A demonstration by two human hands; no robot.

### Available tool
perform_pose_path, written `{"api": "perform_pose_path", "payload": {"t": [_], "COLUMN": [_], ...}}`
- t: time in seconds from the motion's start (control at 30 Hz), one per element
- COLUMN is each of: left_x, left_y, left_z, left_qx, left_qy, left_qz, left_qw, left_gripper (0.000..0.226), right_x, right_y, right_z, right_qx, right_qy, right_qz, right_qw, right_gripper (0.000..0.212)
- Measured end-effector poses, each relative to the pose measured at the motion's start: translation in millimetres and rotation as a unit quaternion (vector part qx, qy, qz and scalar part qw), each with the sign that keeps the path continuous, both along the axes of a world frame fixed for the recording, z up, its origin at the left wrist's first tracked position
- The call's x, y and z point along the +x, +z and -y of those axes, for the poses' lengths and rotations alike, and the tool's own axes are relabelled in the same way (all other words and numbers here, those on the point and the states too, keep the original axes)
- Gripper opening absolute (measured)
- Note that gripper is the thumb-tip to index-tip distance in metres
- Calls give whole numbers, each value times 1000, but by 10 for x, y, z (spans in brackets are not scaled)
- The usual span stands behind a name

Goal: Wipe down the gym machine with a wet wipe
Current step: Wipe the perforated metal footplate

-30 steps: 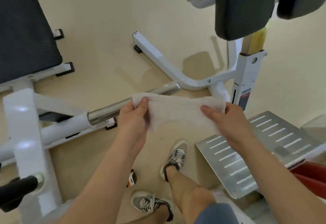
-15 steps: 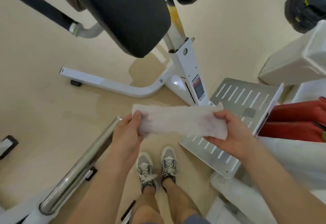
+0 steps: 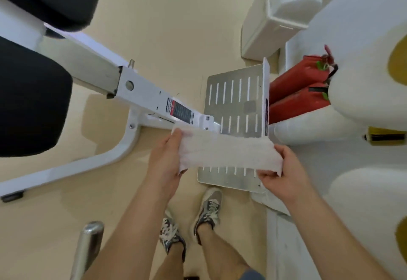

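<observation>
Together, left hand (image 3: 164,158) and right hand (image 3: 282,169) pinch the wet wipe (image 3: 226,153) taut above the footplate (image 3: 233,94).

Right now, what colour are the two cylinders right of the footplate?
The cylinders are red, shown in the head view.

Two red fire extinguishers (image 3: 297,103) sit near a white box (image 3: 286,4) on beige floor (image 3: 176,26).

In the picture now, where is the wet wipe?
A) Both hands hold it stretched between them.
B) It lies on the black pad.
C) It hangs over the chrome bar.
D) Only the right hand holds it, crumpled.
A: the left hand and the right hand each pinch one end of the wet wipe, which is spread flat between them, in front of the slotted metal footplate in this view.
</observation>
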State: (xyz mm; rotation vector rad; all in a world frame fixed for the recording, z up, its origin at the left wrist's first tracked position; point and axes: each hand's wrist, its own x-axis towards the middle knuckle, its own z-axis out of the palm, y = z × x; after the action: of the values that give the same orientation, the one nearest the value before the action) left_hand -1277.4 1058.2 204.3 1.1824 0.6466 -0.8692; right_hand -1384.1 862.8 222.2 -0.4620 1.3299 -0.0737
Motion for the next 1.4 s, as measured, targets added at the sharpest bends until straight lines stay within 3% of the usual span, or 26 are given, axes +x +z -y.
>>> {"api": "perform_pose_path", "payload": {"t": [0.1,0.17,0.2,0.3,0.4,0.57,0.63,0.7,0.8,0.87,0.93,1.0,1.07,1.13,1.2,1.27,1.33,1.4], "left_x": [112,147,140,12,-199,-173,-86,5,178,327,486,647,826,1011,1170,1309,1430,1542], "left_y": [-168,-204,-204,-104,-136,-386,-436,-495,-604,-682,-797,-990,-1209,-1417,-1648,-1872,-2087,-2248], "left_z": [399,639,747,1116,1465,1831,1934,2030,2214,2373,2562,2754,2939,3119,3317,3501,3639,3716], "left_qx": [94,218,231,65,-52,-1,-33,-65,-89,-89,-73,-28,34,77,98,110,103,87], "left_qy": [-85,-165,-188,-273,-364,-231,-243,-289,-361,-384,-378,-377,-424,-519,-610,-667,-692,-699], "left_qz": [71,182,216,162,104,86,78,66,40,44,47,93,215,342,417,445,468,504], "left_qw": [989,944,930,946,924,969,966,953,927,918,922,921,879,780,666,587,540,500], "left_gripper": [17,15,15,19,33,12,15,20,24,18,16,26,38,52,65,77,85,86], "right_x": [-84,-134,-138,-103,-15,122,170,210,346,442,619,838,1002,1130,1214,1272,1348,1417], "right_y": [31,1,-30,-172,-293,-500,-590,-646,-709,-870,-1082,-1236,-1371,-1549,-1875,-2269,-2558,-2679], "right_z": [187,320,380,456,499,623,718,861,993,1061,1177,1400,1696,1978,2184,2239,2219,2262], "right_qx": [31,25,17,-18,-95,-259,-318,-284,-112,-87,-165,-262,-387,-477,-501,-476,-412,-399], "right_qy": [-92,-108,-103,-63,34,127,191,223,112,56,47,66,106,203,269,324,370,405], "right_qz": [92,142,149,111,30,-79,-129,-70,99,116,28,-109,-235,-288,-308,-276,-216,-192], "right_qw": [991,984,983,992,994,954,920,930,982,988,985,957,885,805,763,770,804,800], "right_gripper": [20,38,40,11,27,29,54,75,52,44,39,33,29,32,46,51,49,59]}}
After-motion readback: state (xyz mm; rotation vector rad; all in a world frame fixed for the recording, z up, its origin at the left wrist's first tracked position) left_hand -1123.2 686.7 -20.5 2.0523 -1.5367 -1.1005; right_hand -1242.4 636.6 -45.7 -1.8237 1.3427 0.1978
